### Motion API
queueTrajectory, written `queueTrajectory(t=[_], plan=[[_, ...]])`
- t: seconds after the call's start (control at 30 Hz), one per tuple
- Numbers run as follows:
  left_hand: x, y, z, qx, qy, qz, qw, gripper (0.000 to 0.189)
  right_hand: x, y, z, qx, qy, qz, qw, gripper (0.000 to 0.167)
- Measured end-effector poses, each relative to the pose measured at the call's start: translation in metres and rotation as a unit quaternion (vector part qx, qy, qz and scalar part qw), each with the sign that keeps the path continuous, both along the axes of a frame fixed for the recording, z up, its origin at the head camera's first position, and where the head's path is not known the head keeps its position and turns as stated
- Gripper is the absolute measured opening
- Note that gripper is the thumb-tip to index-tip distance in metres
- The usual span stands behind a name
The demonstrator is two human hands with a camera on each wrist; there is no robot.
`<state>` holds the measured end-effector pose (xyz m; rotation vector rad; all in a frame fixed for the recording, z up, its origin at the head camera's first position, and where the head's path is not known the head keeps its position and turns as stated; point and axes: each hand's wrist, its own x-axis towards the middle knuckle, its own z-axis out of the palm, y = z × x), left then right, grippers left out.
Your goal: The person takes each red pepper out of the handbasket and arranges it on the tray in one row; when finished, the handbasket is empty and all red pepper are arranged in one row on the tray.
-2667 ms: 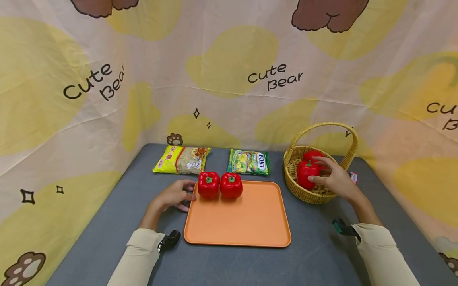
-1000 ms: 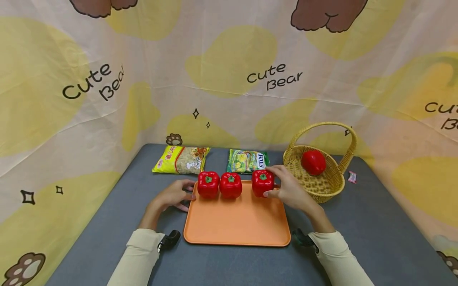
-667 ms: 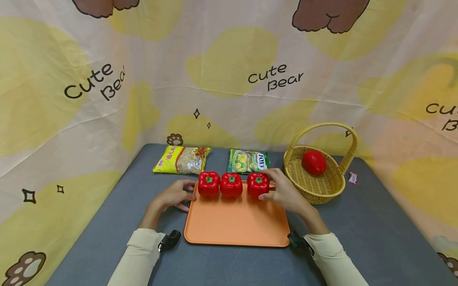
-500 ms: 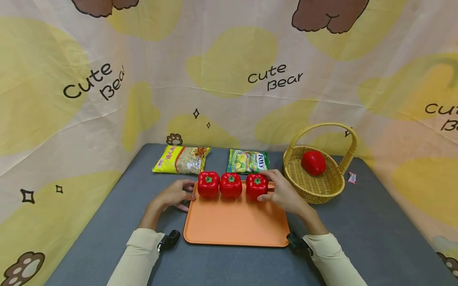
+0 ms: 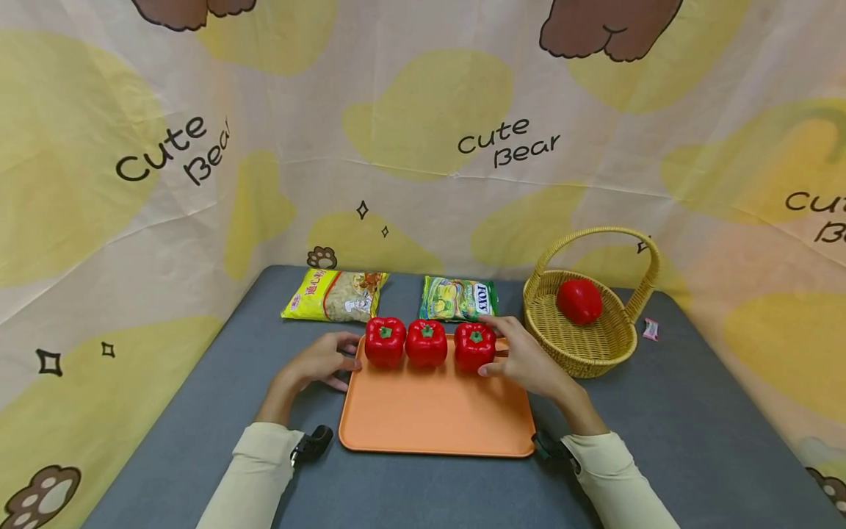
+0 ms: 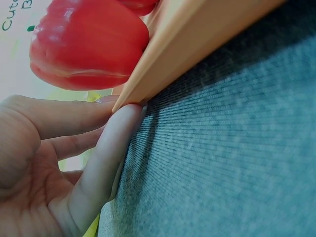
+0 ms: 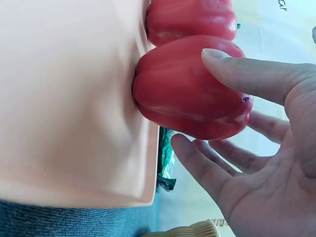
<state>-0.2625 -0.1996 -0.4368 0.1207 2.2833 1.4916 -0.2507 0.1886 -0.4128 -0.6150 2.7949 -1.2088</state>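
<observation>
A red pepper (image 5: 474, 347), in the basket (image 5: 584, 365) moments ago, now stands on the tray (image 5: 436, 411), just right of two other peppers (image 5: 427, 344), leaving the last pepper (image 5: 579, 302) in the basket. The right hand (image 5: 529, 361) is loosely spread beside it, apparently letting go; thumb contact is unclear. The left hand (image 5: 319, 361) pinches the tray's left rim.

"Cute Bear" on bkgd cloth (image 5: 410, 147), "FOX'S" on grn pkt (image 5: 456, 300), illegible chars on yel bag (image 5: 337, 295)
</observation>
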Motion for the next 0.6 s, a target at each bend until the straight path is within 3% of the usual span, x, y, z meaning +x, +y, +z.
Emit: queueTrajectory(t=[0.4, 0.6], plan=[[0.0002, -0.0005, 0.0024, -0.005, 0.004, -0.002, 1.0, 0.063, 0.0002, -0.0031, -0.0019, -0.008, 0.012, 0.013, 0.9998, 0.086], [0.001, 0.0006, 0.0029, -0.008, 0.003, -0.002, 1.0, 0.063, 0.0004, -0.0001, -0.0008, -0.037, -0.017, 0.015, 0.9991, 0.088]])
